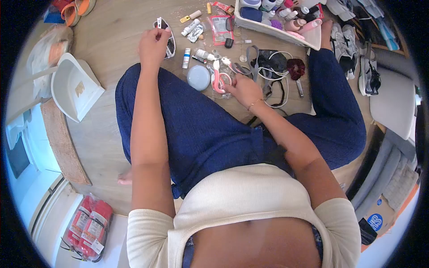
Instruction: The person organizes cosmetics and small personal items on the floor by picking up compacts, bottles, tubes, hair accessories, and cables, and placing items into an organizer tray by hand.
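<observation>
My left hand (153, 45) is over a small white-rimmed case (172, 48) holding dark items. Its fingers are pinched together; what they hold, if anything, is hard to make out. Near them a slim white piece (159, 22) rises from the case. My right hand (246, 91) has its fingers closed at a pink-and-white looped item (216, 79) lying on the floor. A grey strap (253, 60) curves just above that hand. Close by lie a round pale-blue container (198, 77), a white small bottle (205, 55) and a lip-balm-like tube (186, 58).
A white basket (277, 27) full of bottles stands at the top. Right of my hand lie tangled cables (281, 71) and a dark red scrunchie (296, 69). A pink-edged pouch (220, 30) is farther up. A white dustpan (73, 87) sits left; shoes (348, 44) are right.
</observation>
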